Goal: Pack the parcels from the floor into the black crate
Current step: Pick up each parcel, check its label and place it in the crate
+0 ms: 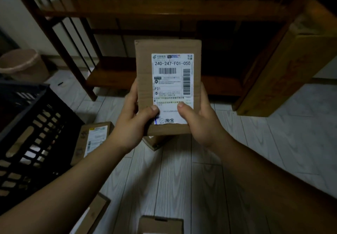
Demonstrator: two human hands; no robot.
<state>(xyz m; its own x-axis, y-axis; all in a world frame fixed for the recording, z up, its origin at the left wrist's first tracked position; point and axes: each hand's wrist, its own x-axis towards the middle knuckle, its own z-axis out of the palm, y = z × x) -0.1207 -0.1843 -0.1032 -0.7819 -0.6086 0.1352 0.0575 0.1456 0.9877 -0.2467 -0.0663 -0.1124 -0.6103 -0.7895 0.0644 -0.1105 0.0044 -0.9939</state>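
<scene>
Closest to you on the floor (182, 179), a small parcel (161, 223) sits at the bottom of the view, and a second parcel (92, 213) lies to its left. Above them, your left hand (131, 124) and right hand (198, 122) grip the held parcel (144, 60) by its lower corners. It is upright and off the floor, with both thumbs pressed on the bottom of its white shipping label (173, 80).

A labelled parcel (93, 141) lies on the floor just beside the black crate (27, 133), which stands to your left. Through the crate's slots you can see brown shapes, possibly cardboard, though it is too dark to be sure. Another parcel (156, 142) shows partly under the held one.

Further off are a pink bin (21, 64), a dark wooden shelf (164, 13) and a tall cardboard box (291, 66) at the right.
</scene>
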